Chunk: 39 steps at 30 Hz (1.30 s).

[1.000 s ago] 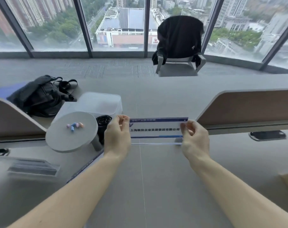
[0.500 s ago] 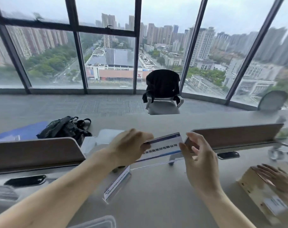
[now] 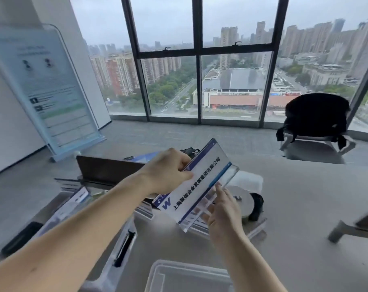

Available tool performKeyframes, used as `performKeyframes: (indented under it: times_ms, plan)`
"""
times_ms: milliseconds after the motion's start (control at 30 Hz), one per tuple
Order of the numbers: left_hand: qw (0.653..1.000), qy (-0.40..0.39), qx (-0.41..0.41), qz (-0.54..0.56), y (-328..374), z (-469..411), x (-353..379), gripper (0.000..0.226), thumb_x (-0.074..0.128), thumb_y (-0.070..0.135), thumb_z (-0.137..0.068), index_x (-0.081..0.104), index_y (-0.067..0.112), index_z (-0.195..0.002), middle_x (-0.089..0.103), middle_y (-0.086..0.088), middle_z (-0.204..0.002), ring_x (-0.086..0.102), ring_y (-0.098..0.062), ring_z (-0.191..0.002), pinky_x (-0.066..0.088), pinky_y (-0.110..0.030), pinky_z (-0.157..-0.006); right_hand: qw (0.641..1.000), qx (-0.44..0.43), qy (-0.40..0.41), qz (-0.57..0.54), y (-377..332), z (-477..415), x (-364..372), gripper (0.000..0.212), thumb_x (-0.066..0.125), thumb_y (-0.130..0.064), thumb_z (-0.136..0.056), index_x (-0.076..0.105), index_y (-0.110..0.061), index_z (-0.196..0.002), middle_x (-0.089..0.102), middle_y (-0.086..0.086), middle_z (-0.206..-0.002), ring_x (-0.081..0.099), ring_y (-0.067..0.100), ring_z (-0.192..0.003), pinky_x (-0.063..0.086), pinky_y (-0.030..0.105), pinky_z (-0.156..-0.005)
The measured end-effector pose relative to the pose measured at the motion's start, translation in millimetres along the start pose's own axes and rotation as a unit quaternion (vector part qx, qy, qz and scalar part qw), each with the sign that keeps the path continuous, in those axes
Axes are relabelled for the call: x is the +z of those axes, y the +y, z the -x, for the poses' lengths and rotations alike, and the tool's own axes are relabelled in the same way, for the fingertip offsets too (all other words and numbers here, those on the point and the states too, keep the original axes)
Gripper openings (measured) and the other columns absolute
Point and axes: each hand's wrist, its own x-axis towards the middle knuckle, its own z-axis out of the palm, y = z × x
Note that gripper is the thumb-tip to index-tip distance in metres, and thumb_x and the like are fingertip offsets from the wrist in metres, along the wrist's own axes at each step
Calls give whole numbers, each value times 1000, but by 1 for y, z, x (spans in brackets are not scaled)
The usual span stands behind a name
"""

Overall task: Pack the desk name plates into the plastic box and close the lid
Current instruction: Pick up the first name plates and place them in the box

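Observation:
A clear acrylic name plate [image 3: 194, 182] with a white and blue card and black characters is lifted above the desk, tilted with its far end up to the right. My left hand [image 3: 168, 171] grips its upper left edge. My right hand [image 3: 223, 209] holds its lower right edge, fingers showing through the acrylic. A clear plastic box [image 3: 187, 277] lies open at the near edge of the desk, below both hands. More name plates [image 3: 73, 203] lie on the desk to the left; a further name plate [image 3: 255, 228] rests flat under my right hand.
A brown desk divider [image 3: 107, 169] stands behind my left hand. A round grey stand [image 3: 240, 199] and a black object [image 3: 255, 207] are right of the plate. A black phone [image 3: 19, 239] lies at far left. A chair with black clothing [image 3: 315, 121] faces the window; a banner [image 3: 44, 85] stands left.
The view has swung left and lifted. The plate has been raised off the desk and turned from level to steeply tilted. The open box has come into view below my hands.

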Motion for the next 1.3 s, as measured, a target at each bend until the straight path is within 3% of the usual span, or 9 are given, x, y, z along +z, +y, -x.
performKeyframes:
  times_ms: [133,200,333,600,700,800,933,1167,1300]
  plan:
    - [997,25,-70,-33,-77,40,-39,26,70,24,-93,67,27,-67,48,20,-40,45,2,-41,35,-21,-56,997,50,-32,39,67,4,72,21,47,-27,-106,66,-19,-102,76,3,-79,67,25,-76,57,49,-84]
    - [994,37,-89,-44,-118,56,-58,28,71,24,-92,66,24,-65,54,17,-44,50,2,-46,40,-21,-58,996,71,-35,46,99,5,109,20,46,-24,-106,64,-23,-97,74,7,-91,69,27,-85,55,52,-90]
    - [992,48,-117,-28,-205,77,-93,12,70,28,-91,78,20,-91,77,6,-80,73,-14,-76,60,-38,-77,994,80,-24,70,166,-6,182,17,46,-25,-106,61,-18,-105,71,9,-95,68,26,-82,55,47,-81]
    - [981,24,-192,-17,-390,105,-132,15,70,31,-88,69,26,-73,71,8,-74,68,-15,-73,59,-36,-74,978,137,-6,160,304,-33,302,22,46,-25,-105,63,-12,-109,74,14,-103,70,32,-94,55,57,-94]
    - [971,14,-240,-14,-453,108,-122,26,69,32,-89,60,23,-66,68,5,-75,66,-19,-76,58,-35,-75,966,180,6,185,358,-58,320,25,45,-24,-104,66,-11,-111,76,14,-104,71,32,-99,54,55,-95]
    - [957,-20,-291,10,-505,107,-101,30,66,26,-93,56,19,-66,60,3,-67,57,-18,-66,52,-31,-68,954,215,17,208,415,-89,327,25,45,-21,-103,63,-7,-115,75,17,-103,71,32,-92,59,46,-78]
    - [931,-64,-359,23,-571,102,-62,34,54,13,-94,38,15,-64,48,-3,-63,39,-21,-54,38,-30,-56,939,257,53,222,486,-126,330,19,46,-17,-101,51,-6,-115,70,23,-104,70,41,-98,57,61,-86]
    - [899,-124,-419,15,-645,92,-5,15,49,6,-95,57,9,-82,71,-12,-89,56,-25,-67,47,-34,-60,916,307,100,240,561,-172,321,19,45,-11,-101,60,-7,-91,62,10,-74,56,24,-64,44,33,-63]
    - [896,-146,-419,22,-668,92,13,12,47,3,-95,57,7,-91,69,-10,-94,65,-27,-77,53,-37,-62,907,295,114,279,596,-190,319,29,44,-5,-96,62,-6,-73,66,8,-63,55,25,-62,41,34,-65]
